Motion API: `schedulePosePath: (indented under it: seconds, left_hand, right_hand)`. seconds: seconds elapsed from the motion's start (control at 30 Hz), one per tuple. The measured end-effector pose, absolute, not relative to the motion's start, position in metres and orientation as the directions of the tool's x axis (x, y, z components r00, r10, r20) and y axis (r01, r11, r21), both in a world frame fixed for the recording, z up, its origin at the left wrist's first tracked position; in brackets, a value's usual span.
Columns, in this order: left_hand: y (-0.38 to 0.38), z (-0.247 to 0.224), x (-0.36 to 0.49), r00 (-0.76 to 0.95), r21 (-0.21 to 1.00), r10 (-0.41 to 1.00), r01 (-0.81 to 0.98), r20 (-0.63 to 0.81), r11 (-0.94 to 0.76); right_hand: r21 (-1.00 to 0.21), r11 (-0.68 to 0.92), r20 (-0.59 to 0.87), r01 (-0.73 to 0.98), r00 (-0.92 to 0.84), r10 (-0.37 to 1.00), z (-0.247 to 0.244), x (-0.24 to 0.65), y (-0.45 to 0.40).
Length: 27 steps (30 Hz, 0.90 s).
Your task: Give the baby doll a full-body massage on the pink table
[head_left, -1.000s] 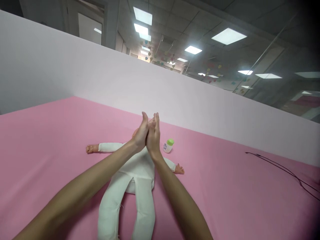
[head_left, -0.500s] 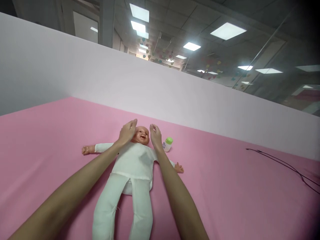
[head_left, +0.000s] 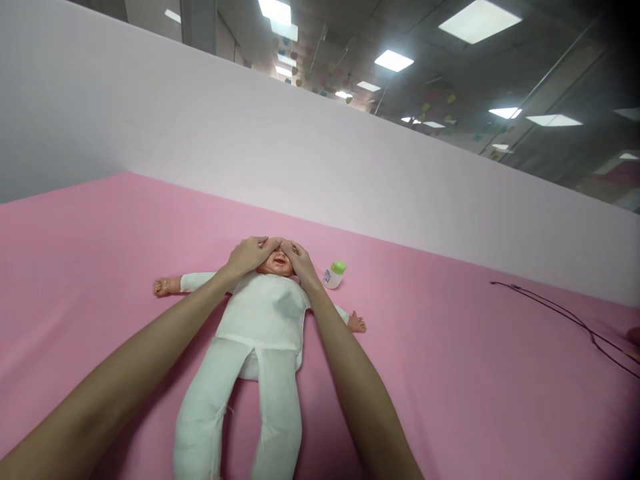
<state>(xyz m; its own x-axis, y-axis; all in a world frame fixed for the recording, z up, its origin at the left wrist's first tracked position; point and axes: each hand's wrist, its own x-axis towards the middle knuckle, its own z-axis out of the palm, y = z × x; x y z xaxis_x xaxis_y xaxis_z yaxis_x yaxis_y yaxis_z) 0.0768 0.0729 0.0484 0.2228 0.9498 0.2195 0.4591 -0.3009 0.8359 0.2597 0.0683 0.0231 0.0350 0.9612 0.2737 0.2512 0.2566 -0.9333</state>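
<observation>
A baby doll (head_left: pixel 263 310) in a white cloth suit lies on its back, arms stretched out to the sides. My left hand (head_left: pixel 247 255) cups the left side of its head, thumb laid across the brow. On the other side my right hand (head_left: pixel 299 259) rests against the head, its thumb meeting the left one over the eyes. The doll's mouth and chin show between my hands; its eyes are mostly covered. Close to my right hand, a small translucent bottle with a green cap (head_left: pixel 335 274) leans a little on the surface.
The doll lies on a pink padded surface (head_left: pixel 425 347). A pale wall (head_left: pixel 280 157) runs behind it. Thin black cables (head_left: pixel 560 312) lie at the right, and something reddish shows at the far right edge.
My hands have come together from either side of the doll's head onto its brow, thumbs now over the eyes. The view has tilted slightly down.
</observation>
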Motion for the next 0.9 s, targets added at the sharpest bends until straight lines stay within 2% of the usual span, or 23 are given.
schedulePosePath:
  seconds: [0.1, 0.2, 0.33, 0.53, 0.73, 0.9]
  left_hand:
    - [0.074, 0.046, 0.074, 0.230, 0.874, 0.950, 0.392, 0.209, -0.287]
    - [0.081, 0.040, 0.073, 0.226, 0.895, 0.950, 0.342, 0.217, -0.286]
    - [0.091, 0.036, 0.071, 0.166, 0.866, 0.955, 0.404, 0.247, -0.294]
    - [0.086, 0.039, 0.070, 0.243, 0.919, 0.947, 0.284, 0.208, -0.274]
    - [0.091, 0.036, 0.070, 0.209, 0.891, 0.951, 0.349, 0.229, -0.291]
    - [0.091, 0.034, 0.069, 0.271, 0.915, 0.941, 0.288, 0.204, -0.282]
  right_hand:
    - [-0.956, 0.256, 0.259, 0.140, 0.005, 0.966, 0.022, 0.261, 0.068]
    - [-0.977, 0.189, 0.192, 0.093, 0.025, 0.981, 0.019, 0.264, 0.072]
    - [-0.987, 0.131, 0.139, 0.094, 0.078, 0.987, 0.020, 0.266, 0.073]
    - [-0.979, 0.186, 0.177, 0.080, -0.107, 0.978, 0.030, 0.264, 0.058]
    - [-0.981, 0.185, 0.182, 0.066, -0.037, 0.983, 0.027, 0.264, 0.063]
    - [-0.980, 0.184, 0.176, 0.068, -0.115, 0.978, 0.031, 0.264, 0.059]
